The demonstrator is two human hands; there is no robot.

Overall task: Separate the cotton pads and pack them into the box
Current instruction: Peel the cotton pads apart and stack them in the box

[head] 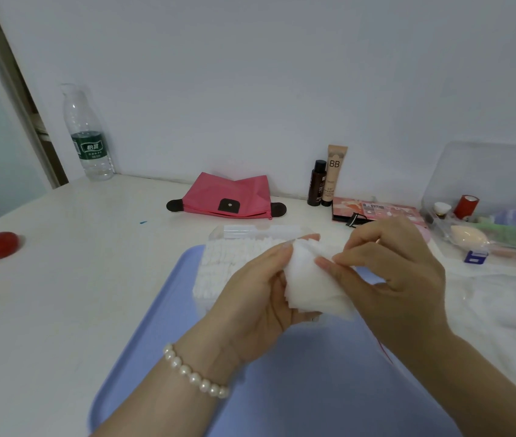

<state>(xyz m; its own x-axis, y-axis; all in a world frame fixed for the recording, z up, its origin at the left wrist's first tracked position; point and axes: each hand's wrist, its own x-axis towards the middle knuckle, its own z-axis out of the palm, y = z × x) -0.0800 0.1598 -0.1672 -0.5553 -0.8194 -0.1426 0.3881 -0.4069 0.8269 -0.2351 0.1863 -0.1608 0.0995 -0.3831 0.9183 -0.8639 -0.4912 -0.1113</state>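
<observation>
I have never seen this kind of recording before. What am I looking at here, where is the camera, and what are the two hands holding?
There is no machine here. A person wears one wide-angle camera on the head, looking forward and down, so you see their own two hands. The left hand, with a pearl bracelet at the wrist, grips a stack of white cotton pads. The right hand pinches the stack's upper edge, apparently to peel pads off. Below lies a light blue plastic tray on a white table. Behind the hands a clear plastic box holds rows of packed pads. Further back are a pink fabric pouch, a clear water bottle and a beige BB cream tube.
</observation>
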